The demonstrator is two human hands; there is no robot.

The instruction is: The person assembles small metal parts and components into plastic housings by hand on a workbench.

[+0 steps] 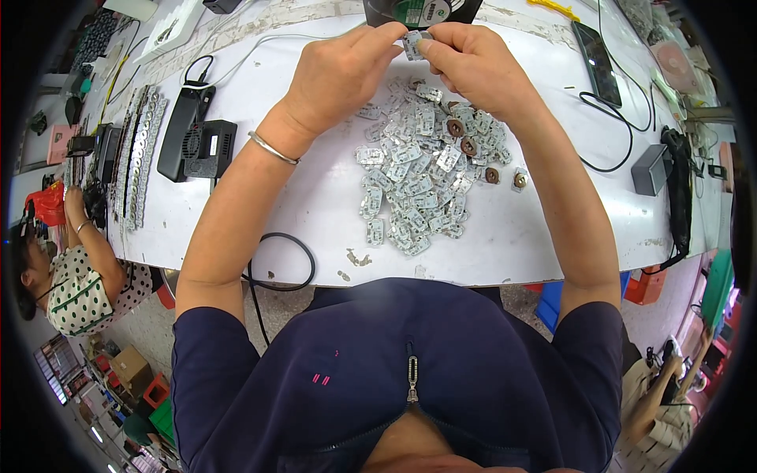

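At the far middle of the table, my left hand (339,75) and my right hand (481,71) meet, fingertips closed around a small flat silver-grey metal piece (412,47). My right thumb presses on its face, while the left fingers pinch its left edge. Just beyond my fingers stands a black device (378,12) with a round green label on it. Below my hands lies a loose pile of similar small metal pieces (414,185). A few brown ring-shaped parts (468,146) are mixed in along its right side.
A black phone (597,63) and a thin cable lie at the far right, with a grey box (651,169) nearer. To the left are a black adapter (209,150) and strips of round parts (138,158). Other people sit at both sides; a co-worker's hand (75,206) shows at left.
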